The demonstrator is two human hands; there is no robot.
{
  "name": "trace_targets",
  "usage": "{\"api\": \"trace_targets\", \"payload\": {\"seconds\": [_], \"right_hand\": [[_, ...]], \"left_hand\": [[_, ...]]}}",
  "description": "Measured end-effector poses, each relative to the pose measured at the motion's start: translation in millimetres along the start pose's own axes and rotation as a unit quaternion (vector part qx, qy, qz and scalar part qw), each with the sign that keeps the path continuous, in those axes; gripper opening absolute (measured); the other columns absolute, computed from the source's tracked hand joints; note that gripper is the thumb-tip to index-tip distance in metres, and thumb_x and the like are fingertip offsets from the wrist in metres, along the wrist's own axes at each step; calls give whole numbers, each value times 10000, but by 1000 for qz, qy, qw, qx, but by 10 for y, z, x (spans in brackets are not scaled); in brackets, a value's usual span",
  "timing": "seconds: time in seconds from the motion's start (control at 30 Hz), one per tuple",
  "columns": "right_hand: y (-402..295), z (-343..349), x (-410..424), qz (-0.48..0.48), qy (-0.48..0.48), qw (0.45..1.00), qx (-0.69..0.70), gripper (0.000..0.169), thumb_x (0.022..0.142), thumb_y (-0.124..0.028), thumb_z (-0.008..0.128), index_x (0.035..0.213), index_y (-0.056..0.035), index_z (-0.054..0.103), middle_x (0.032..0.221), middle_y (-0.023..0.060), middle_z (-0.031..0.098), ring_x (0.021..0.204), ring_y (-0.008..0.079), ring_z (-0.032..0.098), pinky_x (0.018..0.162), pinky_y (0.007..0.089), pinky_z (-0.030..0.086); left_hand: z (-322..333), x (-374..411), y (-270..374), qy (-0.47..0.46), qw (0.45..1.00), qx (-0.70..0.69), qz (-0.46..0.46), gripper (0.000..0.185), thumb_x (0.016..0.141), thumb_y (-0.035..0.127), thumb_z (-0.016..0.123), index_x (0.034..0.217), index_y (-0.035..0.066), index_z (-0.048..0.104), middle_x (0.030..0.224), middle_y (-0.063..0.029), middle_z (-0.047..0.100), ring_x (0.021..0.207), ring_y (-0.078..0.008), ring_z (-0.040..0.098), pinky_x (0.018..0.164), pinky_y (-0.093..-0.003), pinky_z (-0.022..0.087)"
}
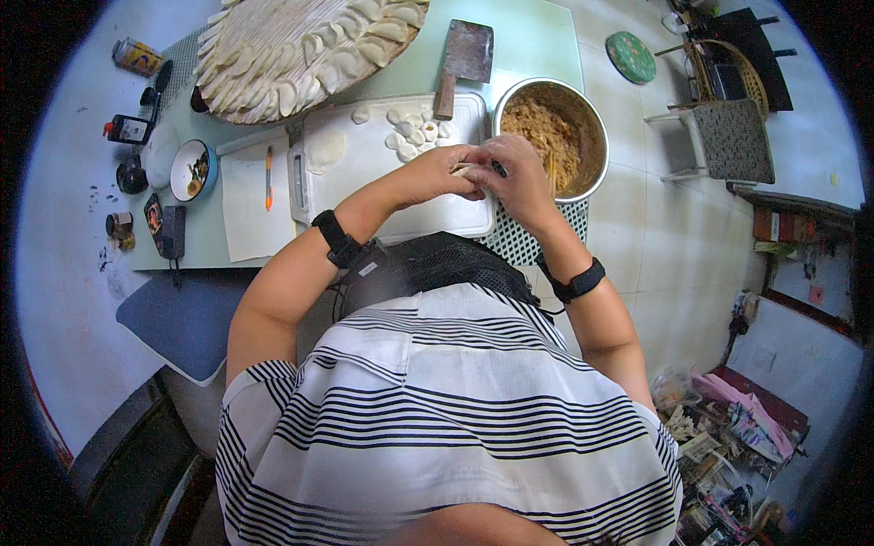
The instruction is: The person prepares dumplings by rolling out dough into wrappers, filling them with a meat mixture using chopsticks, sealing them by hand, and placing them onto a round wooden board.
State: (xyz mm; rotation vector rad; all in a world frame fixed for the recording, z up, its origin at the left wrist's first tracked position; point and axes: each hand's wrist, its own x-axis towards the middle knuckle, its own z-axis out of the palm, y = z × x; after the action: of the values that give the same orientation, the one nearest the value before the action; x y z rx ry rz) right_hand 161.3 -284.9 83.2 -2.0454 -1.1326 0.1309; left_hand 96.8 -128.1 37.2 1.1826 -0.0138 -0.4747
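Note:
Between my left hand [444, 170] and my right hand [515, 174] is a folded dumpling [464, 168], its pale dough edge pinched by the fingers of both. My fingers hide most of it. Under my hands lies a white cutting board [369, 198]. Several small dough pieces [410, 130] are scattered near its far edge, and a flat round dough wrapper [326, 151] rests at its left. Just right of the board stands a metal bowl [599, 167] of minced filling [539, 130], with chopsticks [552, 170] in it beside my right hand.
A cleaver [468, 51] lies with its wooden handle over the board's far edge. Beyond sits a round tray [259, 27] of folded dumplings. To the left are paper [246, 225] with an orange pen [268, 181], a small bowl [193, 170] and a dark bottle [128, 130].

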Motion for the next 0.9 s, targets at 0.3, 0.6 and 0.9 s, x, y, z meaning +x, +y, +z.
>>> {"api": "trace_targets", "payload": {"seconds": [0.3, 0.6, 0.9], "right_hand": [[53, 191, 131, -167, 78, 970, -159, 241, 598, -175, 686, 795, -55, 618, 811, 103, 567, 811, 288, 539, 724, 380, 432], [-63, 51, 119, 54, 100, 992, -54, 295, 605, -237, 740, 827, -61, 659, 744, 80, 597, 734, 258, 566, 667, 353, 429], [-62, 162, 283, -41, 133, 986, -88, 131, 630, -137, 698, 724, -67, 642, 671, 72, 581, 673, 256, 559, 601, 364, 415]], "left_hand": [[-57, -70, 45, 84, 977, 194, 6, 343, 755, 45, 592, 1092, 4, 539, 963, -64, 598, 836, -121, 564, 742, -247, 470], [-100, -279, 183, 180, 978, 50, 94, 440, 812, 127, 614, 1230, 59, 494, 1027, -53, 575, 795, -108, 566, 714, -237, 474], [-100, -223, 205, 186, 979, 40, 74, 430, 818, 144, 614, 1213, 23, 494, 895, -43, 609, 758, -101, 578, 707, -230, 472]]}}
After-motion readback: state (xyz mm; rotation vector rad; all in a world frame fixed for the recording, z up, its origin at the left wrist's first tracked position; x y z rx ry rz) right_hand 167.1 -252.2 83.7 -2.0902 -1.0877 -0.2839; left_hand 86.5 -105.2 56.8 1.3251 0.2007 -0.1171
